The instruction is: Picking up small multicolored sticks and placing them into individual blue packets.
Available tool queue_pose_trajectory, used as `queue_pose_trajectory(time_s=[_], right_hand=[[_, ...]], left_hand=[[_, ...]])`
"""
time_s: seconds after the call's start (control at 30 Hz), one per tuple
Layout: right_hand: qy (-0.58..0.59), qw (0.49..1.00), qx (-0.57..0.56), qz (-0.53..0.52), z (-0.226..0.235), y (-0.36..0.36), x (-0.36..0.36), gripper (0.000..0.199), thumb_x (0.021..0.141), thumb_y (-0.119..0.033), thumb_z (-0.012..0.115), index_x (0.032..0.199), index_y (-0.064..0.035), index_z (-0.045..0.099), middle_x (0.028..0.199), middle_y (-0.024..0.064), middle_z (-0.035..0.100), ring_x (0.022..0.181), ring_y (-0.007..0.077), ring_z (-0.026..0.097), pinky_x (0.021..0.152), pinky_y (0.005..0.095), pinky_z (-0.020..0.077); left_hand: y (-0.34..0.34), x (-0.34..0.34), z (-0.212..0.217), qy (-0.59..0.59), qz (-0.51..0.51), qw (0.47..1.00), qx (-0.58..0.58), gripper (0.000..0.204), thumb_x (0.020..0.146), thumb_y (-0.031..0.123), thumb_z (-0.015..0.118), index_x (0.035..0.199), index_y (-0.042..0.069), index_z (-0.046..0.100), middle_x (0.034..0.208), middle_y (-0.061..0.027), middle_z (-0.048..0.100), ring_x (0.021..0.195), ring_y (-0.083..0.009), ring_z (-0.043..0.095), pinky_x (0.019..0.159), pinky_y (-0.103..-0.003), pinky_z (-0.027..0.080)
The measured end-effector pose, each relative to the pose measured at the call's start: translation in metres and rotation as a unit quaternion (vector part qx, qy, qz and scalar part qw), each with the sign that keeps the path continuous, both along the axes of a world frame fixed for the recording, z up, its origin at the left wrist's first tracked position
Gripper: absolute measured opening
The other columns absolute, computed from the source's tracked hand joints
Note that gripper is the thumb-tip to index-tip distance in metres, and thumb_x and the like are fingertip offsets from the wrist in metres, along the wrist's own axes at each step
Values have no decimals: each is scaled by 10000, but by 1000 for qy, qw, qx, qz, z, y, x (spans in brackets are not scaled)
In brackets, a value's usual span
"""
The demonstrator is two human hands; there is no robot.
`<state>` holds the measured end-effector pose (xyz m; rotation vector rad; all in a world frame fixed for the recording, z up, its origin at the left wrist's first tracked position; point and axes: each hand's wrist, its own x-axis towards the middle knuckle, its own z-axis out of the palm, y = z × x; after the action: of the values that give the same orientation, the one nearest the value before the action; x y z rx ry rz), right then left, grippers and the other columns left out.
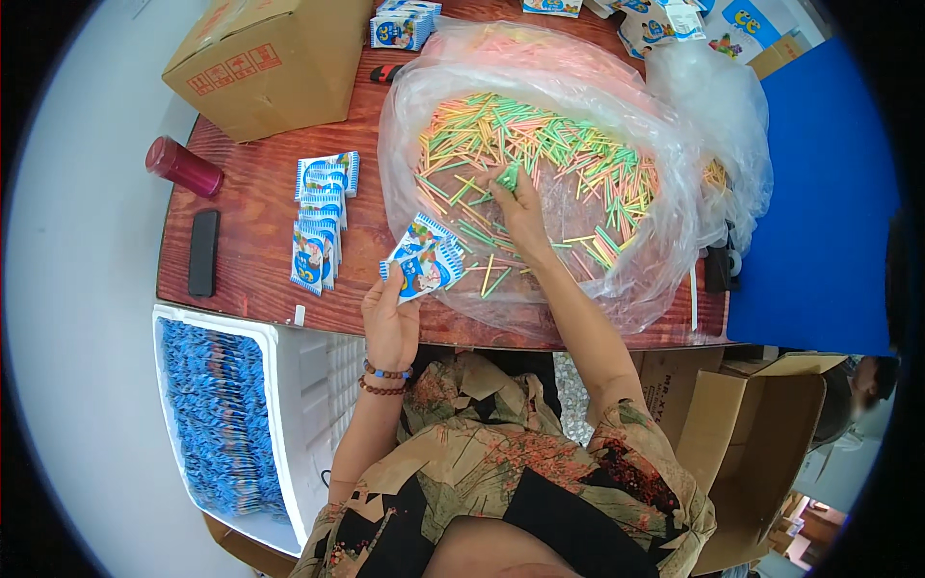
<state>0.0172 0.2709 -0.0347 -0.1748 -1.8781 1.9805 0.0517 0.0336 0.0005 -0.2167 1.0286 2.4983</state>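
My left hand [390, 313] is closed on a couple of small blue and white packets [424, 270], held up at the near left edge of a large clear plastic bag [409, 120]. Inside the spread-open bag lie many thin candy-like sticks [578, 144] in green, yellow, pink and orange. My right hand [523, 214] reaches into the bag, its fingers pinched on a few green sticks [509, 175]. To the left of the bag, an overlapping row of similar packets [323, 217] lies on the red-brown wooden table [255, 226].
A cardboard box [279, 72] and a packet stack [403, 29] stand at the back left. Left are a dark red cup [185, 167] and a black phone-like object [203, 253]. Below is a white foam box [289, 385] full of blue packets; an open carton [761, 433] stands right.
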Motion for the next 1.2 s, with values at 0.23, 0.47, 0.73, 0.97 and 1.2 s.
queue_pose_trajectory(time_s=[0.23, 0.47, 0.73, 0.97, 1.2], right_hand=[[-72, 925, 365, -80, -7, -2, -1, 214, 935, -144, 537, 1098, -7, 514, 972, 121, 619, 970, 245, 579, 941, 348, 414], [-47, 978, 197, -52, -5, 6, 0, 264, 941, -225, 531, 1124, -38, 565, 979, 112, 631, 1009, 296, 535, 1104, 476, 162], [-65, 925, 365, -77, -5, 4, 10, 247, 923, -233, 560, 1110, -72, 566, 1015, 89, 627, 1134, 271, 462, 1127, 480, 135], [-74, 876, 462, -115, -7, 5, 16, 278, 909, -223, 574, 1114, -40, 534, 1087, 127, 620, 1114, 317, 479, 1110, 498, 161], [-30, 931, 359, -56, 2, 8, 14, 241, 929, -211, 543, 1094, -36, 529, 1042, 129, 643, 1094, 314, 527, 1083, 548, 166]], left_hand=[[3, 1, 6, -15, -2, 1000, -4, 228, 982, 176, 532, 1065, -13, 630, 1094, -93, 668, 979, -168, 647, 877, -346, 516], [-4, 0, -4, -4, -9, 1000, 1, 288, 985, 199, 523, 1112, -41, 618, 1142, -110, 659, 1040, -197, 627, 932, -375, 470], [2, 2, 4, -28, -2, 1000, 4, 219, 980, 174, 535, 1041, -10, 637, 1079, -90, 673, 984, -170, 643, 881, -351, 509], [1, 1, 3, -27, -5, 1000, 3, 220, 980, 175, 535, 1044, -9, 637, 1081, -88, 672, 983, -171, 644, 885, -356, 509], [4, 3, 6, -22, -7, 1000, 4, 221, 981, 173, 532, 1055, -10, 631, 1084, -87, 670, 988, -171, 644, 880, -350, 512]])
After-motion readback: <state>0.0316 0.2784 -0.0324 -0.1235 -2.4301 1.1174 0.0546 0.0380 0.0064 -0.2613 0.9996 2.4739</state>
